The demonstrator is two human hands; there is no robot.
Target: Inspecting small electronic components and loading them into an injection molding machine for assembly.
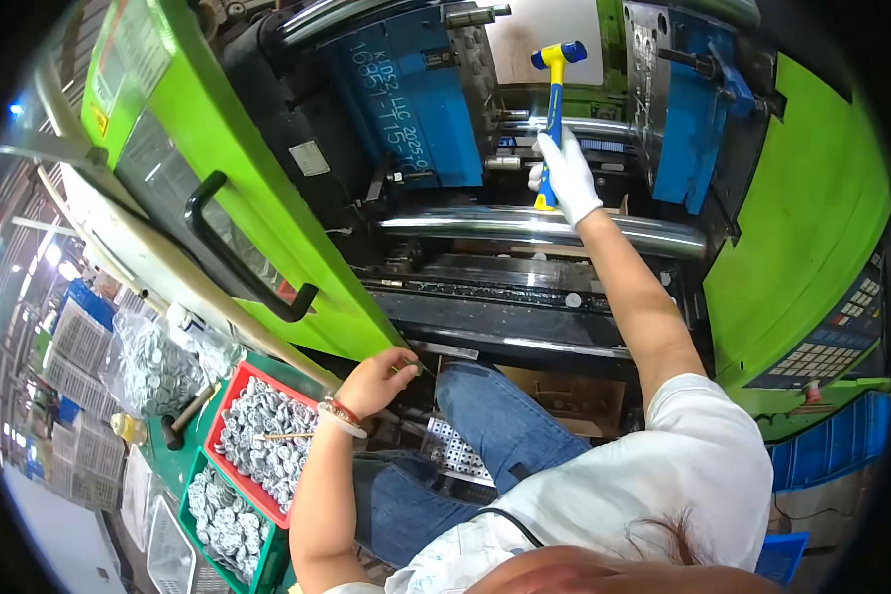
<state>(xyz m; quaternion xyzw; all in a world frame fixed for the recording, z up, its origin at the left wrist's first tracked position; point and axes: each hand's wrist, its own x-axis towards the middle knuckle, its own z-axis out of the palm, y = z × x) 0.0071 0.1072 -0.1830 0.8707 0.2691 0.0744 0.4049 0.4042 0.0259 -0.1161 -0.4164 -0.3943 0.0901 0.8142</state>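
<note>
Hammer (pixel 556 89), blue-handled with a yellow-and-blue head, held upright inside the open machine between the two blue mould halves (pixel 416 99), gripped low on the handle by the gloved right hand (pixel 567 176) just above the steel bar (pixel 465 224). Bare left hand (pixel 378 380) below that bar, resting at the green door (pixel 267 198) edge, fingers curled around something thin, beside the red tray (pixel 263 444) of grey discs.

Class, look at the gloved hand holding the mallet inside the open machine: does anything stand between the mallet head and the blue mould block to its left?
Nothing visible does. The right hand grips the mallet by its handle, head up, and open space separates the head from the blue mould block. The chrome bars lie lower, below the mallet's head.
</note>
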